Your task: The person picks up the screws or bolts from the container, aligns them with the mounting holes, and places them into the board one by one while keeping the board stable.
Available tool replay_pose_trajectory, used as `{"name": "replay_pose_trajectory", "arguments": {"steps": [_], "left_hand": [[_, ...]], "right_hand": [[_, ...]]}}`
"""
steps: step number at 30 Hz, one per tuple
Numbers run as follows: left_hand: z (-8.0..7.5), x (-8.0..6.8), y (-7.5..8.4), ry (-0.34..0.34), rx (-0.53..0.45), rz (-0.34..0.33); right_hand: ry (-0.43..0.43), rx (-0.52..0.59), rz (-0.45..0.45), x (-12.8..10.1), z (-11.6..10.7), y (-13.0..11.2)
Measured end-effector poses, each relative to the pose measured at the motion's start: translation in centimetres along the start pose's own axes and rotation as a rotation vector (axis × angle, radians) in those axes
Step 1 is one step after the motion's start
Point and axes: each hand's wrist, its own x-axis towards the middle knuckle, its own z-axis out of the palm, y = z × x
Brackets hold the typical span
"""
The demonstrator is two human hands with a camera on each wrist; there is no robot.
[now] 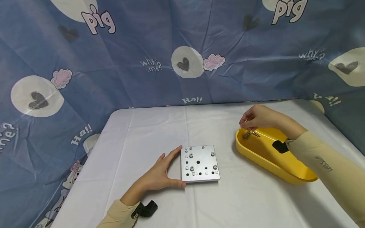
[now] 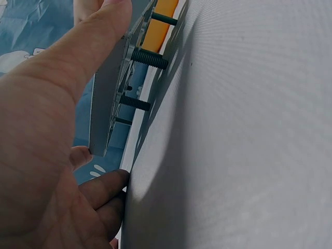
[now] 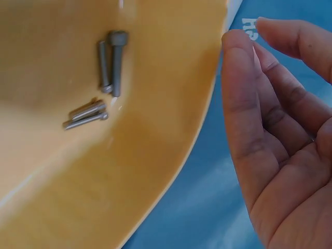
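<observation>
The left hand lies with straight fingers and thumb against the left edge of a square grey metal plate, drilled with dark holes and carrying 4 screws, flat on the white tablecloth. The right hand hovers over the far end of the yellow tray, fingers loosely bent and holding nothing, just above 4 grey bolts lying in 2 pairs.

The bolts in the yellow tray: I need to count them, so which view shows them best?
The right wrist view: four loose bolts lie sharp and near on the yellow tray. The head view shows them small under the right hand. The left wrist view shows only a sliver of the tray.
</observation>
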Motion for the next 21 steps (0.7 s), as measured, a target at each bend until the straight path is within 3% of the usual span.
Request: {"name": "replay_pose_trajectory", "arguments": {"steps": [10,21], "left_hand": [[-0.1,-0.1,0.2,-0.006,0.003,-0.013],[0.1,-0.2,0.3,-0.005,0.002,-0.012]], "right_hand": [[0.008,-0.013,0.069,-0.8,-0.2,1.6],[-0.040,-0.179,0.118,-1.3,-0.1,2.6]]}}
